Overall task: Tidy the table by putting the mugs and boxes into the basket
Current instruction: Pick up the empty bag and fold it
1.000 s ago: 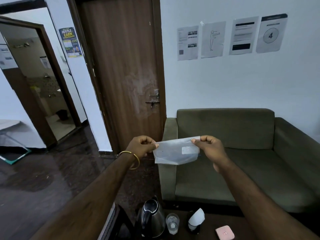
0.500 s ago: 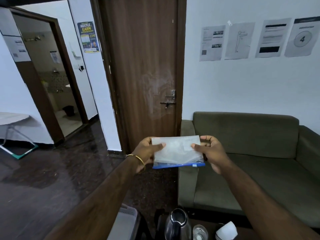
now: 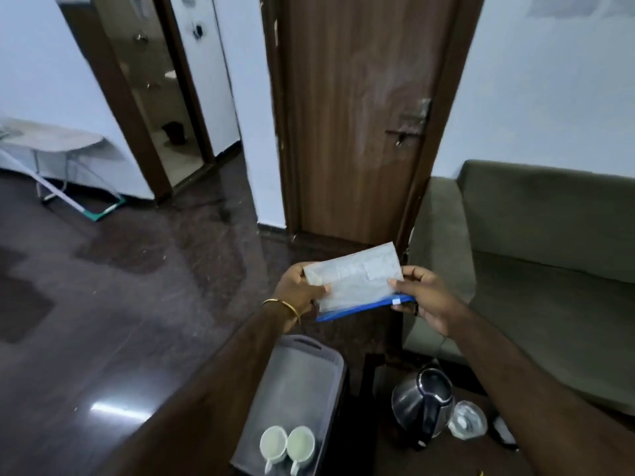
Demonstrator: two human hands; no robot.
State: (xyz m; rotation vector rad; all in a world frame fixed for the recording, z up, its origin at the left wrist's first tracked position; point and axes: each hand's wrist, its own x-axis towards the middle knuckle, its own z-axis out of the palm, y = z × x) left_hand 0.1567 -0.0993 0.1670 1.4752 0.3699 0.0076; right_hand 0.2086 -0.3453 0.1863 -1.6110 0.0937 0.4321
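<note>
I hold a flat translucent pouch (image 3: 357, 280) with a blue zip edge in front of me, above the floor. My left hand (image 3: 298, 293) pinches its left end and my right hand (image 3: 421, 296) pinches its right end near the blue strip. Below the pouch stands a grey plastic basket (image 3: 302, 365). Two white mugs (image 3: 287, 444) lie side by side at its near end.
A steel electric kettle (image 3: 424, 403) and a clear glass (image 3: 467, 420) stand on the dark table (image 3: 446, 462) at the lower right. An olive sofa (image 3: 536, 242) fills the right side. A closed brown door (image 3: 354, 115) is ahead, dark floor to the left.
The view has tilted down, bringing the basket with its mugs into sight. The pouch has tipped so its right end is higher, still held by both hands.
</note>
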